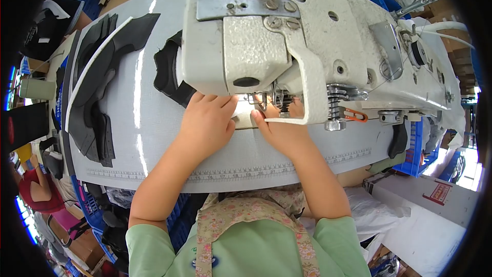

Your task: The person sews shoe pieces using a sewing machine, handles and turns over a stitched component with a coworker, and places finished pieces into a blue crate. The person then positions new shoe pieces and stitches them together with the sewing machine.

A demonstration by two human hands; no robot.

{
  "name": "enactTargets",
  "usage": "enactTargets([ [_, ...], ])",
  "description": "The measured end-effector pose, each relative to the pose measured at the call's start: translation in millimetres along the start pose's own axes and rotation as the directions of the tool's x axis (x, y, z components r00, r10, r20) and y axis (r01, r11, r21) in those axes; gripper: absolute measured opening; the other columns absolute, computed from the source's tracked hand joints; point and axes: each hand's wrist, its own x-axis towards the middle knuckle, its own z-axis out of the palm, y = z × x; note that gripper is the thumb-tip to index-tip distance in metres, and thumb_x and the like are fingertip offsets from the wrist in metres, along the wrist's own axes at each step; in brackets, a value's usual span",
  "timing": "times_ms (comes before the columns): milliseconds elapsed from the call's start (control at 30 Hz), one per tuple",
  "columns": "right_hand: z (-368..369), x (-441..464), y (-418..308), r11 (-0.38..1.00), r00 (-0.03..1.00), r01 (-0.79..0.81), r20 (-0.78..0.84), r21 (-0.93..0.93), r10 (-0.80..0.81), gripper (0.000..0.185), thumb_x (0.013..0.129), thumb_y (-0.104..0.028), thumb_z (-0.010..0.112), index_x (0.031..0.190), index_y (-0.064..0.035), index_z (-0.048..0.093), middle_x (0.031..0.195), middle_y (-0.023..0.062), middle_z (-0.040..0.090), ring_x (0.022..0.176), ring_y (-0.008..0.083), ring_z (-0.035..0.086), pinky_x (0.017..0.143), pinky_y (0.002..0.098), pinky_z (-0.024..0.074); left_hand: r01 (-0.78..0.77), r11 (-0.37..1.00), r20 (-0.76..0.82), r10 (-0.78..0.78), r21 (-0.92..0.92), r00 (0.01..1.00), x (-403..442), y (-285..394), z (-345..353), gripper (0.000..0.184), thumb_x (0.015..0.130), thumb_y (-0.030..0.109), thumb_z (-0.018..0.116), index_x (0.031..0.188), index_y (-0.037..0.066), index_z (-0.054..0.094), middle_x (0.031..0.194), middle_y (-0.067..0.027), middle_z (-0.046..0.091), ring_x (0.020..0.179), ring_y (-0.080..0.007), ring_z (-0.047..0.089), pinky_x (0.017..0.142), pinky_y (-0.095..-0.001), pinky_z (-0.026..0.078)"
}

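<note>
A white sewing machine [261, 46] stands over the grey table, its needle area partly hidden behind the head. My left hand [207, 123] lies palm down at the left of the needle area, beside a dark cut piece [168, 72]; its fingers bend inward, and what they press on is hard to make out. On the other side of the needle, my right hand [281, 128] reaches under the machine's guard, thumb extended, most fingers hidden. A small pale piece [243, 115] shows between the two hands.
Stacked dark cut pieces [97, 97] lie on the table's left, with a white strip [97, 61] along them. A printed ruler [246, 173] runs along the front edge. A blue basket [414, 149] is at the right. Another person [38, 187] is at the far left.
</note>
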Motion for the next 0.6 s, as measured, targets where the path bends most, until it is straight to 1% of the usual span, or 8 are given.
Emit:
enactTargets([
  [33,-0.8,0.3,0.2,1.000,1.000,0.011,0.014,-0.011,-0.010,0.034,0.089,-0.036,0.056,0.105,-0.0078,0.067,0.088,0.0134,0.067,0.079,0.0335,0.061,0.093,0.0545,0.0393,0.001,1.000,0.009,-0.001,0.007,1.000,-0.4,-0.3,0.7,0.035,0.067,0.009,0.062,0.100,0.000,0.065,0.098,-0.0066,0.064,0.099,-0.0219,0.057,0.091,-0.0376,0.041],
  [167,-0.3,0.8,1.4,0.998,0.998,0.056,-0.015,0.005,-0.056,0.034,0.089,-0.033,0.056,0.104,-0.0047,0.067,0.087,0.0126,0.067,0.079,0.0314,0.062,0.086,0.0510,0.0420,-0.015,1.000,0.001,0.015,0.004,1.000,0.4,-0.4,-1.4,0.035,0.066,0.009,0.063,0.100,0.000,0.065,0.098,-0.0064,0.064,0.100,-0.0220,0.056,0.091,-0.0373,0.041],
  [267,-1.8,1.9,0.5,0.999,0.999,-0.002,0.044,0.042,0.000,0.033,0.089,-0.032,0.056,0.103,-0.0038,0.067,0.086,0.0123,0.066,0.081,0.0305,0.061,0.084,0.0491,0.0415,-0.013,1.000,0.016,0.014,-0.018,1.000,0.9,-0.7,-2.7,0.035,0.066,0.009,0.064,0.100,0.000,0.065,0.099,-0.0066,0.063,0.100,-0.0222,0.056,0.091,-0.0372,0.041],
  [367,3.2,0.6,3.9,0.998,0.999,0.032,0.002,0.045,-0.032,0.034,0.089,-0.032,0.055,0.105,-0.0037,0.066,0.087,0.0117,0.066,0.084,0.0311,0.060,0.085,0.0483,0.0401,-0.051,0.999,-0.038,0.052,0.015,0.998,1.2,-3.3,-0.6,0.035,0.065,0.009,0.064,0.099,-0.001,0.065,0.100,-0.0069,0.063,0.101,-0.0225,0.055,0.091,-0.0370,0.041],
  [433,1.5,0.0,3.7,0.999,0.999,0.012,0.039,0.044,-0.014,0.035,0.090,-0.033,0.055,0.107,-0.0040,0.065,0.089,0.0116,0.066,0.085,0.0317,0.060,0.085,0.0479,0.0395,-0.079,0.996,-0.045,0.081,0.036,0.996,2.7,-4.8,-1.3,0.039,0.069,0.014,0.070,0.106,0.006,0.065,0.089,-0.0111,0.063,0.086,-0.0320,0.060,0.081,-0.0441,0.046],
  [467,0.9,-0.5,3.5,0.999,0.997,-0.010,0.075,0.043,0.006,0.036,0.090,-0.033,0.054,0.108,-0.0043,0.065,0.091,0.0114,0.066,0.087,0.0323,0.060,0.085,0.0476,0.0389,-0.079,0.996,-0.046,0.081,0.036,0.996,2.7,-4.0,-1.9,0.039,0.069,0.014,0.070,0.106,0.006,0.065,0.089,-0.0111,0.063,0.086,-0.0320,0.060,0.081,-0.0441,0.046],
  [533,1.6,-1.1,3.3,0.997,0.996,-0.031,0.086,0.065,0.025,0.036,0.090,-0.034,0.054,0.109,-0.0046,0.064,0.092,0.0118,0.066,0.088,0.0333,0.059,0.086,0.0484,0.0392,-0.035,0.999,-0.014,0.035,-0.002,0.999,2.4,-1.8,-3.5,0.036,0.064,0.009,0.064,0.098,0.000,0.066,0.097,-0.0067,0.062,0.099,-0.0226,0.055,0.090,-0.0364,0.042],
  [600,1.9,-2.8,2.4,0.995,0.994,-0.053,0.099,0.088,0.045,0.037,0.091,-0.034,0.053,0.110,-0.0050,0.064,0.092,0.0121,0.066,0.089,0.0343,0.059,0.087,0.0493,0.0394,-0.031,0.999,-0.017,0.031,-0.010,0.999,1.8,-2.5,-2.3,0.036,0.064,0.009,0.063,0.098,0.000,0.066,0.097,-0.0067,0.062,0.098,-0.0227,0.056,0.089,-0.0362,0.042],
])
